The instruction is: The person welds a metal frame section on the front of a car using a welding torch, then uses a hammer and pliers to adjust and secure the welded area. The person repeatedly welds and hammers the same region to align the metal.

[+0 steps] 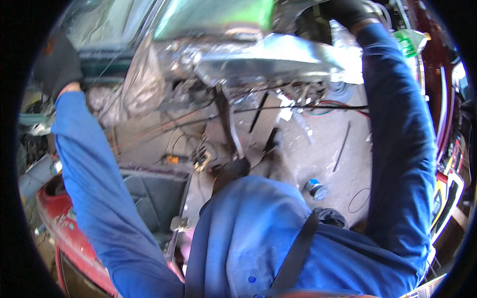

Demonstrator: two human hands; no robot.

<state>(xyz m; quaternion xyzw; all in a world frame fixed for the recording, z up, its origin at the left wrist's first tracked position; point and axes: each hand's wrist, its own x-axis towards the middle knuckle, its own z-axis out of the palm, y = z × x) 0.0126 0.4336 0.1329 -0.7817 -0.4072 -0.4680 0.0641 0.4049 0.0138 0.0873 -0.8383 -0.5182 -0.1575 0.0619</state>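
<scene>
Both arms, in blue sleeves, reach forward and apart. My left hand (pixel 58 64), in a black glove, is at the far left beside a dark green painted edge of a vehicle body (pixel 107 67); its fingers are too dark and blurred to make out. My right hand (pixel 345 11), also black-gloved, is at the top right, beyond the end of a shiny silvery panel (pixel 278 57); its fingers are hidden or blend into dark parts. Between my hands, a glossy surface with a green reflection (pixel 218 19) lies above the panel. Crumpled, dusty clear plastic sheeting (pixel 141 82) hangs at its left.
A blue can or jar (pixel 315 189) stands on the grey floor (pixel 323 144). A thin dark rod (pixel 342 146) and cables lie there too. At the lower left is a red car body part (pixel 82 243). A green bottle (pixel 406 43) stands at the right, by a dark red panel (pixel 439 94).
</scene>
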